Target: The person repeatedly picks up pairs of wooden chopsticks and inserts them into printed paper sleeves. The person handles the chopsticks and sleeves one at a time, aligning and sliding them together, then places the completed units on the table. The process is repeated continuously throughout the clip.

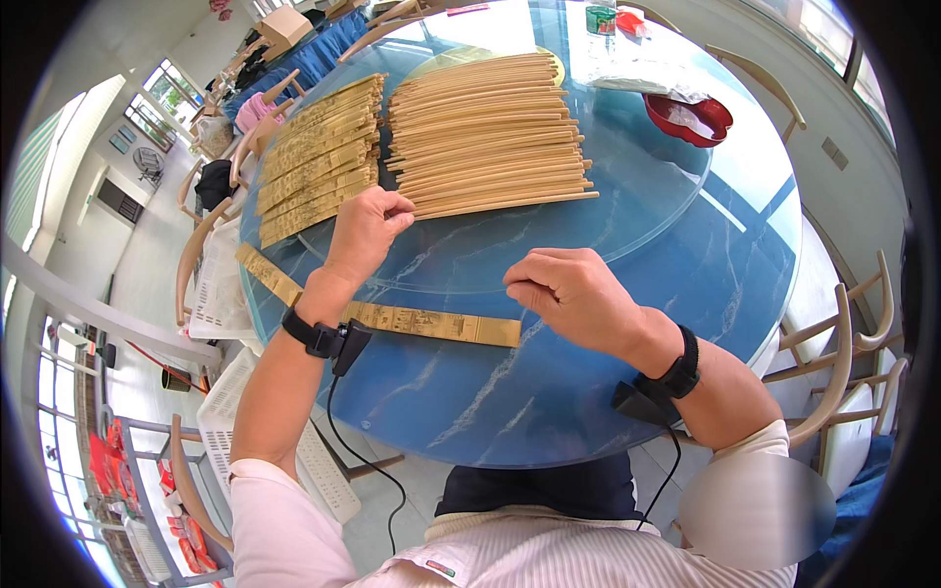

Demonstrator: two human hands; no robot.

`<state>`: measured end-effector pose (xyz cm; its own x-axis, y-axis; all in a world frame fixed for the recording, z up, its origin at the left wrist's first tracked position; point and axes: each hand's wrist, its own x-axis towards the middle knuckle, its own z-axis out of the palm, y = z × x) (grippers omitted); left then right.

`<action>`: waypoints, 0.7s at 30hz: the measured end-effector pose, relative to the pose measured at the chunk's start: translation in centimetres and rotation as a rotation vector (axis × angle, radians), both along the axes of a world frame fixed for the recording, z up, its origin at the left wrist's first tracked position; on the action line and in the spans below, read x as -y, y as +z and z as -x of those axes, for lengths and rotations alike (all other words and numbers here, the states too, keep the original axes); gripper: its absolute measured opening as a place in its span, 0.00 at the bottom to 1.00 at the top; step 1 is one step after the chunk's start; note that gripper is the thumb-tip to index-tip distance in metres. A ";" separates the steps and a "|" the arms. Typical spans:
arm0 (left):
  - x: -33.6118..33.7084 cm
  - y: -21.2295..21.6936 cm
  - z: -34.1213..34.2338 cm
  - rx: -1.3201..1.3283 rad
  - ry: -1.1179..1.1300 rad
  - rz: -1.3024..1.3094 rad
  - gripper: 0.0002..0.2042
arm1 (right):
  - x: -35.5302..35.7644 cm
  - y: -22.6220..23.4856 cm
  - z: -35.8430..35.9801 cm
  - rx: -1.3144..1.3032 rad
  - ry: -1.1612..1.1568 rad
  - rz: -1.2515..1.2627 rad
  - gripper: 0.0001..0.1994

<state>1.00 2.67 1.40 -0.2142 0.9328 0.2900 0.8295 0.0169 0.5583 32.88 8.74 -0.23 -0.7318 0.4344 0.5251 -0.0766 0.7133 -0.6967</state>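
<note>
A row of thin, pale tan sticks (490,137) lies side by side across the blue glass table. At the left end of the nearest stick, my left hand (368,230) is closed in a pinch on it. My right hand (570,294) hovers over the table nearer to me, its fingers curled and thumb pressed in; anything between them is hidden. A long gold strip (421,321) with dark printing lies flat below my hands, partly covered by my left wrist. Similar printed gold strips (323,157) overlap in a fanned pile left of the sticks.
The round blue marbled table (470,412) carries a raised glass turntable (647,211). A red dish (689,121) and a clear container (600,18) stand at the far right. Wooden chairs (841,363) surround the table, and white plastic baskets (221,284) are at left.
</note>
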 end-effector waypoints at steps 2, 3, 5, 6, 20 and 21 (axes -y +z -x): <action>-0.4 -0.5 -0.3 -0.087 -0.004 -0.027 0.06 | 0.1 -0.1 -0.1 0.004 0.011 -0.012 0.04; -0.6 -0.7 -0.2 -0.123 -0.012 -0.051 0.06 | 0.0 -0.1 -0.1 0.006 0.016 -0.031 0.04; -0.7 -0.8 0.0 -0.172 -0.029 -0.061 0.05 | 0.1 0.0 -0.1 0.009 0.018 -0.049 0.04; -0.8 -0.5 -0.2 -0.182 -0.041 -0.050 0.05 | 0.0 0.1 -0.2 0.014 0.013 -0.049 0.04; 0.0 0.3 -3.9 -0.209 -0.179 -0.003 0.10 | -0.1 -1.3 0.1 0.074 0.028 -0.085 0.04; 0.0 0.2 -4.0 -0.202 -0.191 -0.014 0.10 | 0.0 -1.5 0.1 0.062 0.022 -0.091 0.05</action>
